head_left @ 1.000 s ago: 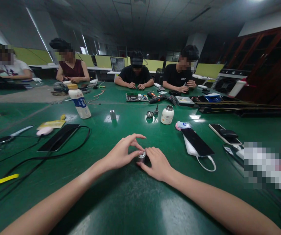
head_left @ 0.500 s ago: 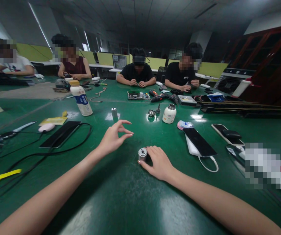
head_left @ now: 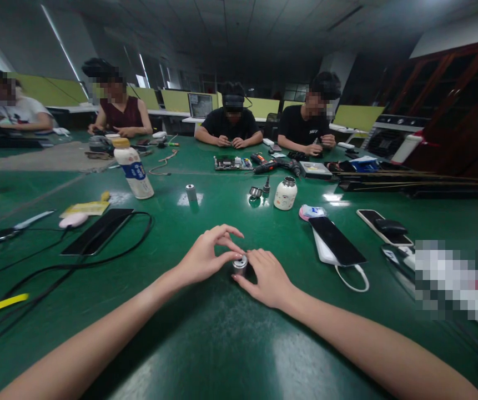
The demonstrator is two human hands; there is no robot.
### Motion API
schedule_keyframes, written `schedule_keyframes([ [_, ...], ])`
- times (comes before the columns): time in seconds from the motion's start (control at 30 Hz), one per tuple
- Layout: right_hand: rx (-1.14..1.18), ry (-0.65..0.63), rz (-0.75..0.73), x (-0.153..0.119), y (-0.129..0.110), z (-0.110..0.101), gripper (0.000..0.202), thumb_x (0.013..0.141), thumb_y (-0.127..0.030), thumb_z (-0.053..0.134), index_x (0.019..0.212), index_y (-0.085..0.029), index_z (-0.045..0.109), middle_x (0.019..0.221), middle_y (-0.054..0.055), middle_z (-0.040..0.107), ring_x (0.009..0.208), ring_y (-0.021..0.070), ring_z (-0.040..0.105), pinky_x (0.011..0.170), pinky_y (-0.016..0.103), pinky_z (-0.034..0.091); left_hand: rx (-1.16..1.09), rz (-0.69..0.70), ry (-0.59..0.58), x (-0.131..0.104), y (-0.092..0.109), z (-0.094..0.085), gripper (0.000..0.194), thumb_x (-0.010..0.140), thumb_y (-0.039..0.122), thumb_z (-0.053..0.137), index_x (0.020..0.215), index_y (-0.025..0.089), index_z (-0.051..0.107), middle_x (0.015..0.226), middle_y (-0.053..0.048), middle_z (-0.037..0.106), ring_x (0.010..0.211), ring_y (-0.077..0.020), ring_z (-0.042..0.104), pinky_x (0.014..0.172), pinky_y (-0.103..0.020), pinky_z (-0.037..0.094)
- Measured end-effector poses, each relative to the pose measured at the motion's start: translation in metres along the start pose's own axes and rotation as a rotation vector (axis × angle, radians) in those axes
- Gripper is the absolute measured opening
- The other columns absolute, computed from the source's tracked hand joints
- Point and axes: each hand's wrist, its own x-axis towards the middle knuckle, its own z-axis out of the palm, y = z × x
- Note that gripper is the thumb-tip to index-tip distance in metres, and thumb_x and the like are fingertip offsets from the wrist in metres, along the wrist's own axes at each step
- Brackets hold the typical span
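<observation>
A short silver metal cylinder (head_left: 239, 266) with dark holes in its top stands upright on the green table (head_left: 222, 344). My right hand (head_left: 270, 278) is closed around its right side, thumb at the front and fingers behind. From the left, my left hand (head_left: 207, 253) reaches over with thumb and a finger brought together at the cylinder's top rim. Its index finger is raised above them. Whatever those fingertips pinch, if anything, is too small to make out. Farther back on the left stands a similar grey cylinder (head_left: 191, 193).
A milk bottle (head_left: 134, 169), a tablet (head_left: 97, 230) with black cables and a watch (head_left: 3, 234) lie left. Right are a white flask (head_left: 286, 194), phone (head_left: 336, 240) and another phone (head_left: 382, 226). A circuit board (head_left: 232, 163) and power drill (head_left: 278, 165) lie ahead. Several people sit across.
My left hand has moved right and slightly down, bringing its fingertips to the top of the silver metal cylinder. My right hand keeps its hold. The view has shifted slightly.
</observation>
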Motion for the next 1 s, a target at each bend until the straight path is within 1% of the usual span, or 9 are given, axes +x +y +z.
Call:
schedule_keyframes([
  [0.07, -0.006, 0.004, -0.001, 0.000, 0.000, 0.000, 0.035, 0.090, -0.045, 0.056, 0.104, -0.013, 0.058, 0.097, 0.011, 0.064, 0.092, 0.0257, 0.057, 0.081, 0.039, 0.044, -0.014, -0.001, -0.016, -0.001, 0.002, 0.001, 0.031, 0.079, 0.030, 0.071, 0.106, 0.021, 0.056, 0.082, -0.001, 0.078, 0.091, -0.0235, 0.069, 0.094, -0.040, 0.039],
  [0.2, -0.011, 0.001, -0.005, 0.000, 0.000, 0.001, 0.036, 0.090, -0.046, 0.055, 0.106, -0.013, 0.058, 0.096, 0.010, 0.065, 0.089, 0.0251, 0.057, 0.079, 0.038, 0.044, -0.051, 0.006, 0.016, -0.001, 0.002, 0.000, 0.031, 0.080, 0.027, 0.070, 0.106, 0.021, 0.055, 0.082, -0.001, 0.078, 0.089, -0.0214, 0.069, 0.093, -0.037, 0.040],
  [0.37, -0.010, 0.011, 0.000, 0.000, 0.000, 0.000, 0.035, 0.090, -0.046, 0.055, 0.103, -0.013, 0.058, 0.096, 0.010, 0.065, 0.090, 0.0254, 0.057, 0.080, 0.039, 0.044, 0.006, 0.007, -0.060, -0.001, 0.005, 0.001, 0.031, 0.081, 0.028, 0.069, 0.108, 0.022, 0.055, 0.083, 0.000, 0.078, 0.093, -0.0220, 0.068, 0.093, -0.038, 0.038],
  [0.43, -0.009, 0.008, 0.004, 0.000, 0.000, 0.000, 0.036, 0.090, -0.046, 0.055, 0.103, -0.013, 0.058, 0.096, 0.010, 0.065, 0.090, 0.0253, 0.057, 0.080, 0.039, 0.044, 0.038, 0.009, -0.071, -0.002, 0.006, 0.001, 0.031, 0.081, 0.028, 0.069, 0.109, 0.022, 0.055, 0.084, 0.000, 0.078, 0.093, -0.0222, 0.068, 0.093, -0.038, 0.037],
  [0.6, -0.015, -0.007, -0.003, 0.000, 0.000, 0.000, 0.036, 0.090, -0.046, 0.055, 0.104, -0.014, 0.058, 0.097, 0.010, 0.065, 0.090, 0.0250, 0.057, 0.079, 0.039, 0.043, 0.188, -0.004, -0.003, -0.003, 0.010, -0.001, 0.037, 0.078, 0.031, 0.071, 0.110, 0.023, 0.055, 0.081, 0.001, 0.078, 0.097, -0.0258, 0.067, 0.095, -0.043, 0.034],
  [0.7, -0.012, -0.006, 0.001, 0.000, 0.000, 0.000, 0.036, 0.090, -0.046, 0.056, 0.106, -0.014, 0.058, 0.098, 0.010, 0.065, 0.090, 0.0245, 0.057, 0.079, 0.038, 0.043, 0.196, -0.010, 0.027, -0.002, 0.012, -0.003, 0.036, 0.080, 0.031, 0.069, 0.113, 0.023, 0.055, 0.083, 0.000, 0.078, 0.097, -0.0253, 0.067, 0.094, -0.042, 0.035],
  [0.77, -0.017, -0.003, 0.004, 0.000, 0.000, 0.000, 0.036, 0.090, -0.046, 0.056, 0.105, -0.014, 0.058, 0.097, 0.009, 0.065, 0.089, 0.0245, 0.056, 0.079, 0.038, 0.043, 0.160, 0.006, 0.013, -0.001, 0.014, -0.005, 0.039, 0.081, 0.031, 0.068, 0.116, 0.023, 0.054, 0.086, -0.001, 0.078, 0.097, -0.0238, 0.067, 0.093, -0.039, 0.037],
  [0.87, -0.027, 0.002, 0.001, 0.000, 0.000, 0.000, 0.035, 0.090, -0.046, 0.055, 0.103, -0.014, 0.058, 0.095, 0.009, 0.065, 0.089, 0.0248, 0.056, 0.079, 0.038, 0.043, 0.136, 0.022, -0.021, -0.001, 0.015, -0.006, 0.046, 0.078, 0.033, 0.072, 0.119, 0.023, 0.054, 0.084, 0.001, 0.078, 0.095, -0.0226, 0.066, 0.093, -0.037, 0.038],
  [1.0, -0.037, 0.018, -0.004, -0.001, 0.000, 0.001, 0.033, 0.091, -0.046, 0.054, 0.099, -0.015, 0.059, 0.094, 0.009, 0.065, 0.089, 0.0246, 0.056, 0.078, 0.037, 0.042, 0.197, -0.002, -0.031, -0.002, 0.014, -0.002, 0.049, 0.075, 0.033, 0.075, 0.119, 0.025, 0.054, 0.085, 0.002, 0.078, 0.099, -0.0245, 0.065, 0.095, -0.041, 0.035],
])
